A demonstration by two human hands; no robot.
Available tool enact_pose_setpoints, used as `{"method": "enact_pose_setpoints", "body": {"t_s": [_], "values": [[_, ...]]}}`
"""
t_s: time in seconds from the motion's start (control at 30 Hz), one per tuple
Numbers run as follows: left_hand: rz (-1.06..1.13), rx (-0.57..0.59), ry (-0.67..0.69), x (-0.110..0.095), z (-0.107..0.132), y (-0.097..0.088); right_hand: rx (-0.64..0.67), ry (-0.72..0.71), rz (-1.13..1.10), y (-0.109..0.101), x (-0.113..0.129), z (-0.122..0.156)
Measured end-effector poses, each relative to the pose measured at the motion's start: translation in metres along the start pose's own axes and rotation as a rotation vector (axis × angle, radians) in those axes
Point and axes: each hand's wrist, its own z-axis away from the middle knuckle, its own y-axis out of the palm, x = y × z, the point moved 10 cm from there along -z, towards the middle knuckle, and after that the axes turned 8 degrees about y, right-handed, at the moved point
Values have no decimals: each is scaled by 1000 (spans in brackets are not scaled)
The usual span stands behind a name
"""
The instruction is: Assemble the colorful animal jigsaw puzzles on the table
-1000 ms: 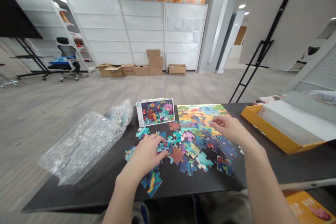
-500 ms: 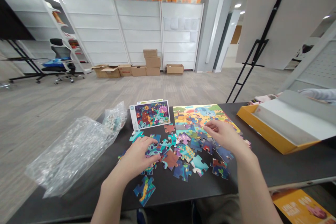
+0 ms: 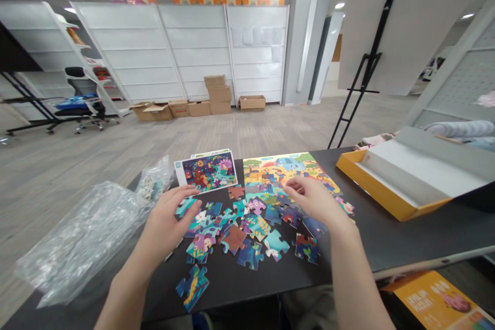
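Note:
Several loose colourful puzzle pieces (image 3: 240, 232) lie scattered on the black table (image 3: 394, 247). My left hand (image 3: 166, 224) lies over the left edge of the heap, fingers stretched out and apart, tips by a teal piece (image 3: 184, 207). My right hand (image 3: 313, 198) hovers at the near edge of the partly assembled puzzle board (image 3: 290, 167), its fingertips drawn together over the pieces there; what they pinch is hidden. A picture card (image 3: 207, 170) stands behind the heap. One blue and yellow piece (image 3: 192, 286) lies alone near the front edge.
A crumpled clear plastic bag (image 3: 85, 237) and a small bag of pieces (image 3: 154, 183) lie at the left. An open yellow box (image 3: 390, 188) sits at the right. An orange booklet (image 3: 441, 304) lies below the table. An easel (image 3: 367, 62) stands behind.
My left hand has moved left and away from me, from the middle of the heap to its left edge, and its fingers have spread. My right hand has stayed by the board.

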Motion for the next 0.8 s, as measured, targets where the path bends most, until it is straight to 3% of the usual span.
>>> {"method": "enact_pose_setpoints", "body": {"t_s": [0.27, 0.57, 0.8], "values": [[-16, -4, 26, -4, 11, 7, 17, -28, -7, 1, 5, 2], [0, 67, 32, -13, 10, 22, 61, -17, 29, 6, 15, 3], [28, 166, 90, -42, 0, 48, 60, -56, 59, 7, 16, 2]]}}
